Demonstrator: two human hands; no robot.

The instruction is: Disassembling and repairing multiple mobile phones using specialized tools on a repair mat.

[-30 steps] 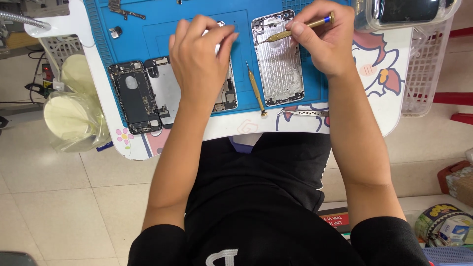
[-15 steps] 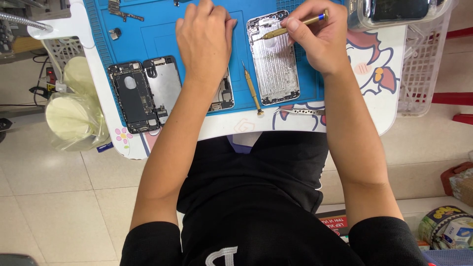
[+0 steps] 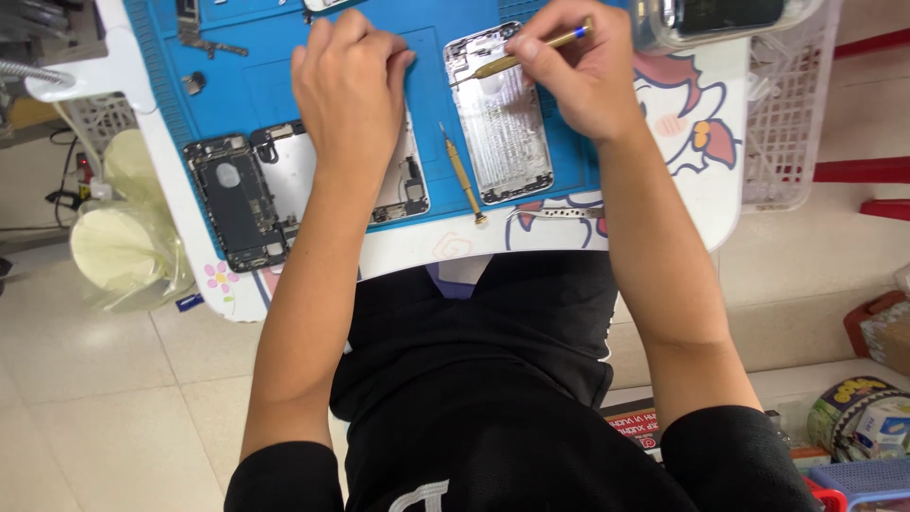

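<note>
Both forearms reach forward from the seated person over the bench [image 3: 664, 204]. The left hand [image 3: 349, 81] lies palm-down with fingers curled on the blue mat [image 3: 431, 114], gripping nothing that shows, partly covering an opened phone body [image 3: 403, 180]. The right hand [image 3: 583, 81] is closed in a pinch around a brass screwdriver [image 3: 531, 49], tip touching the top of a silver phone shell [image 3: 500, 118]. A second screwdriver [image 3: 463, 175] lies between the two phones.
</note>
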